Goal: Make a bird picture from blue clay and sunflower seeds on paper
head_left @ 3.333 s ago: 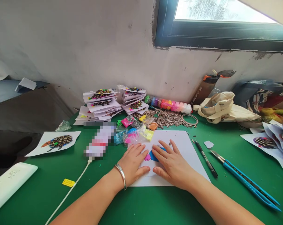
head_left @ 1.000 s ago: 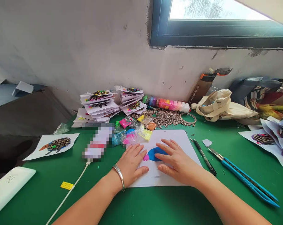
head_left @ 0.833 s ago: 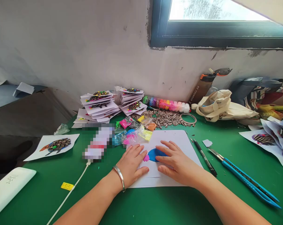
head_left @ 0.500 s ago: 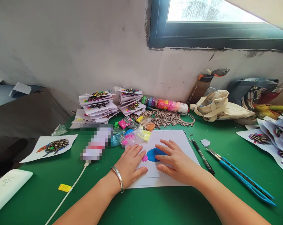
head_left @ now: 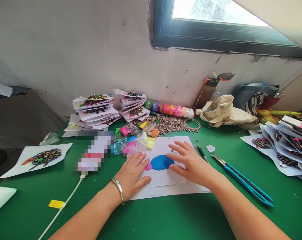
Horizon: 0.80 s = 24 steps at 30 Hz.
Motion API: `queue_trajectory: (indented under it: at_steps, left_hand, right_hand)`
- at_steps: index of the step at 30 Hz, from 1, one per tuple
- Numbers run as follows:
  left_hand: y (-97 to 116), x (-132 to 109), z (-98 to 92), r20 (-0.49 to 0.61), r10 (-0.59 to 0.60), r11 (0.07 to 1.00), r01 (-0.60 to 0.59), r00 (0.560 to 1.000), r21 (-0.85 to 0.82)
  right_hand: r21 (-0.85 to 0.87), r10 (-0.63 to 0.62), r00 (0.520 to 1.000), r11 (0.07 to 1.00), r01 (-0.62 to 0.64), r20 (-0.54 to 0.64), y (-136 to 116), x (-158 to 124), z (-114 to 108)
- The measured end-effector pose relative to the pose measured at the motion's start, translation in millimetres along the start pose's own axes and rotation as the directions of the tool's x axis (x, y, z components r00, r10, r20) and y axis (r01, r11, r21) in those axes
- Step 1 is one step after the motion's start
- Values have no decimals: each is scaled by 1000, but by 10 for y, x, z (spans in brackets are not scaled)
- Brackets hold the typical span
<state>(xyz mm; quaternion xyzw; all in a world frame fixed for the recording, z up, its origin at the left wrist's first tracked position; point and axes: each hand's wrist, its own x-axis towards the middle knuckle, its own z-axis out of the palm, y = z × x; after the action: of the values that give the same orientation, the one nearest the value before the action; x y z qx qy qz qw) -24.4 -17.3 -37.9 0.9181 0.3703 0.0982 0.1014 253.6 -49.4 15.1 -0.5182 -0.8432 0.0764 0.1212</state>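
A flattened oval of blue clay [head_left: 161,162] lies on white paper [head_left: 163,144] in front of me. At its left end sits a small lump of pink clay [head_left: 148,167]. My left hand [head_left: 133,175] rests flat on the paper's left side, fingers stretched, with the fingertips close to the pink lump. Over the right end of the blue oval is my right hand [head_left: 190,163], its fingers spread and holding nothing. Whether those fingertips touch the clay I cannot tell. Thin drawn lines show below the oval.
Bagged clay [head_left: 132,145] and loose sunflower seeds [head_left: 168,124] lie behind the paper. A pen [head_left: 202,154] and a blue craft knife [head_left: 245,181] are at right. Stacks of seed pictures [head_left: 96,111] stand at back left and right. A white cable [head_left: 72,196] crosses the left side.
My right hand has shifted right across the blue clay, uncovering more of it. My left hand stays flat on the paper. The whole view has turned slightly to the right.
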Motion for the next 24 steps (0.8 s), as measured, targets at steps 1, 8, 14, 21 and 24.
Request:
queue_trajectory:
  at_steps: [1,8,14,21,24]
  left_hand:
    - [-3,1,3,3,1,1000,-1,1000,2]
    - [-8,12,6,-13,10,1000,-10,1000,0]
    - [-21,7,16,-18,21,1000,-21,1000,-8]
    - [-33,4,35,-42,24,999,-25,999,-22]
    - [-25,-1,30,-29,19,1000,-20,999,-15]
  right_hand:
    - [-4,2,1000,1000,-2,11,-4,0,-1]
    - [2,-18,990,1000,18,138,-104,31,26]
    - [55,-28,987,998,19,161,-164,14,-19]
    - [83,-87,971,994,70,223,-251,31,29]
    - [97,-95,971,992,75,221,-258,35,15]
